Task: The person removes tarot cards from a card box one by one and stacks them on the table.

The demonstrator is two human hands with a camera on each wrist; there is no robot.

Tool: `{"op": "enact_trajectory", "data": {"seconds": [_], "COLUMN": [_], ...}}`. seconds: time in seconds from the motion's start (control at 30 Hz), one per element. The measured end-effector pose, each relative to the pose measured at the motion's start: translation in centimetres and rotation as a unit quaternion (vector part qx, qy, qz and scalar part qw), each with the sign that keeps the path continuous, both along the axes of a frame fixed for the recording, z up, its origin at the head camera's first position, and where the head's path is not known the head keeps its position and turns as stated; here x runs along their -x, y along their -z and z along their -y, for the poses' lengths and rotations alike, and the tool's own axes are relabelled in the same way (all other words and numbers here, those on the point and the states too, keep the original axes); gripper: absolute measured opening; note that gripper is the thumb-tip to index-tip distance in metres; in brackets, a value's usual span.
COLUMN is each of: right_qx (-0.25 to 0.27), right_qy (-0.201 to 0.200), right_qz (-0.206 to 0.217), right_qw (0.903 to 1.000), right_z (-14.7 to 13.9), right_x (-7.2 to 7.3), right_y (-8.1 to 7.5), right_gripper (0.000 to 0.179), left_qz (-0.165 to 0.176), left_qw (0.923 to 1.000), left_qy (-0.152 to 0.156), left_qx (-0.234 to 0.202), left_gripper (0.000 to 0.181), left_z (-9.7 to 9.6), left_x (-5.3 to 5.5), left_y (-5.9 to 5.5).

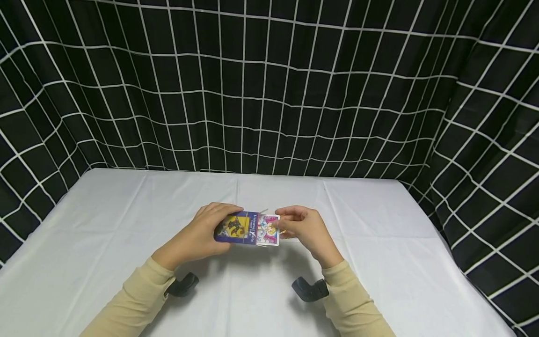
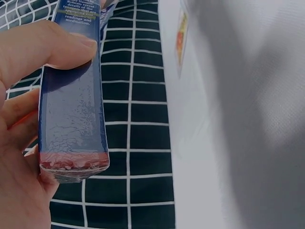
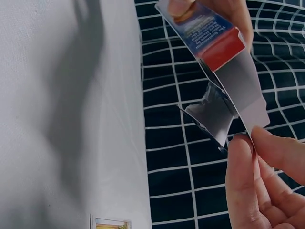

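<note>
My left hand (image 1: pixel 201 236) grips a blue tarot card box (image 1: pixel 251 229) from its left end, above the white table. In the left wrist view the thumb presses along the narrow side of the box (image 2: pixel 74 114), whose end has clear film on it. A colourful tarot card (image 1: pixel 263 230) sticks out of the box's right end. My right hand (image 1: pixel 311 234) pinches the card's outer edge between thumb and fingers. Seen from the right wrist, the end flaps (image 3: pixel 209 117) stand open, and the card shows nearly edge-on.
Another card lies flat on the white tablecloth (image 1: pixel 126 224), under the hands; the left wrist view shows this card (image 2: pixel 181 38) at a slant. Black curtains (image 1: pixel 252 93) with a white grid surround the table at the back and sides. Dark curved mounts (image 1: pixel 309 289) are at both wrists.
</note>
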State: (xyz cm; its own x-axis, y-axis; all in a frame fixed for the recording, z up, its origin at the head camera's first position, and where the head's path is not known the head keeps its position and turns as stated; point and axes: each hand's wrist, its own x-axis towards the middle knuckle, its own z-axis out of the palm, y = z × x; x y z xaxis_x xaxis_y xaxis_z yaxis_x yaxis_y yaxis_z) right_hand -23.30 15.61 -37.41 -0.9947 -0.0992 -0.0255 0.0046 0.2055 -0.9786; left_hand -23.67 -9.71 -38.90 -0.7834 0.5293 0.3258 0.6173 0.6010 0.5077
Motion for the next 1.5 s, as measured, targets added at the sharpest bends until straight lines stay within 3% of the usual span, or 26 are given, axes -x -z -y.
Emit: {"op": "enact_trajectory", "data": {"seconds": [0.47, 0.87, 1.2, 1.5], "right_qx": [-0.024, -0.039, -0.042, -0.029], "right_qy": [-0.023, -0.028, -0.026, -0.023], "right_qz": [-0.011, 0.009, 0.005, 0.014], "right_qw": [0.9994, 0.9988, 0.9988, 0.9992], "right_z": [-0.8, -2.3, -2.4, -2.5], "right_x": [0.9, 0.9, 0.9, 0.7], "right_y": [-0.9, -0.6, -1.2, -0.4], "right_gripper": [0.027, 0.032, 0.033, 0.032], "left_qz": [-0.013, -0.005, -0.018, -0.003], "left_qw": [0.9999, 0.9998, 0.9998, 0.9999], "left_qy": [0.000, 0.000, -0.003, -0.013], "left_qx": [-0.002, -0.018, -0.009, -0.007], "left_gripper": [0.072, 0.072, 0.072, 0.072], "left_z": [0.0, -0.4, -0.1, 0.6], "left_x": [0.3, 0.2, 0.5, 0.2], "left_y": [-0.5, 0.4, -0.6, -0.2]}}
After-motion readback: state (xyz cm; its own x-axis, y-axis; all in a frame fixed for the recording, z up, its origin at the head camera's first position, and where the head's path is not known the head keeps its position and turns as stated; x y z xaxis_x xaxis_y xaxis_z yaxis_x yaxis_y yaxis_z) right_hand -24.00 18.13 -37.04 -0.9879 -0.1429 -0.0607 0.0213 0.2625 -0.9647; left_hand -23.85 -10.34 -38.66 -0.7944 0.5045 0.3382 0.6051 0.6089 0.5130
